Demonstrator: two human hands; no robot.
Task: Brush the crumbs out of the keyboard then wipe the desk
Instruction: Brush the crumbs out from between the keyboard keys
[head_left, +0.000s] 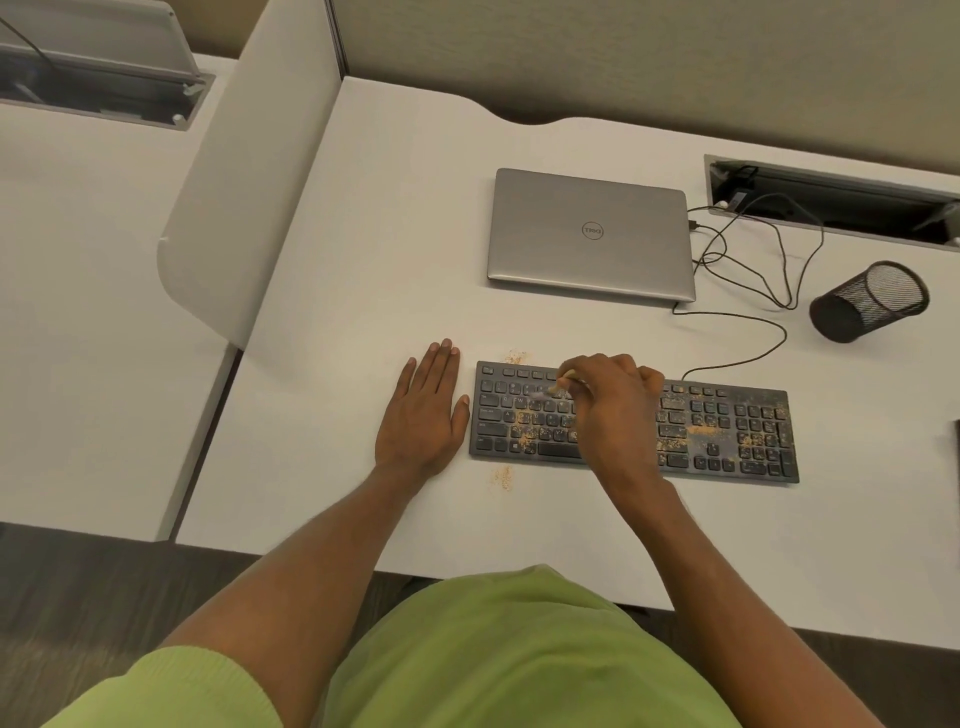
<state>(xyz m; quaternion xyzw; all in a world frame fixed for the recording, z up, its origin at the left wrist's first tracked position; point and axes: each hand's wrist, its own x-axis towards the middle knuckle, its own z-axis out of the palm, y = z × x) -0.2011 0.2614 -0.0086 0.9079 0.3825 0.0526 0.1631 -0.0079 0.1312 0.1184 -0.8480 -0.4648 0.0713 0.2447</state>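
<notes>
I see the keyboard (727, 431) lying flat on the white counter (363, 260), near the front edge and a little right of centre, its long side running left to right. Orange-tan crumbs (701, 430) are scattered over its keys, thickest on the lower left letter rows and around the number pad. Two small patches of them also lie on the counter, one just beyond the keyboard's far left corner and one just in front of its near left corner.

My left hand (423, 415) rests palm down on the counter just beside the keyboard's left end, fingers straight and together, holding nothing. My right hand (610, 400) is over the left-middle of the keyboard, fingers curled round a small brush (563, 382). Only a tan stub and a pale blur at the upper key rows show, so I cannot tell whether the bristles touch the keys.

Farther back a closed silver laptop (589, 234) lies flat. Black cables (753, 254) loop from its right side to an open cable hatch (831, 202). A black mesh pen cup (870, 301) lies on its side at the right, well apart from the keyboard.
</notes>
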